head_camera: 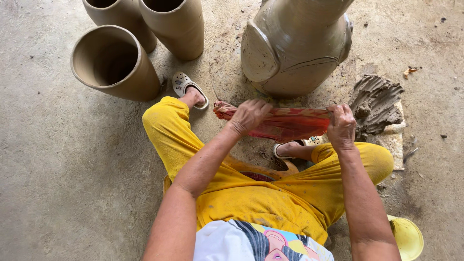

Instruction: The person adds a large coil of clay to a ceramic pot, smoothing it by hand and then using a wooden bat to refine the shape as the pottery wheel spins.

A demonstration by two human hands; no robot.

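My left hand (249,117) and my right hand (341,126) hold the two ends of a wet red cloth (290,124), stretched between them above my feet. Straight ahead stands a large unfired grey clay vessel (295,46), with its base just beyond the cloth. I sit low in yellow trousers (241,188), knees spread, wearing pale clogs (186,87). A lump of wet grey clay (374,104) lies just to the right of my right hand.
Three tan clay cylinders stand at the upper left: one tilted (113,63) and two behind it (176,26). A yellow bowl (408,237) sits at the lower right by my right arm. The floor (58,169) is bare concrete with clay smears.
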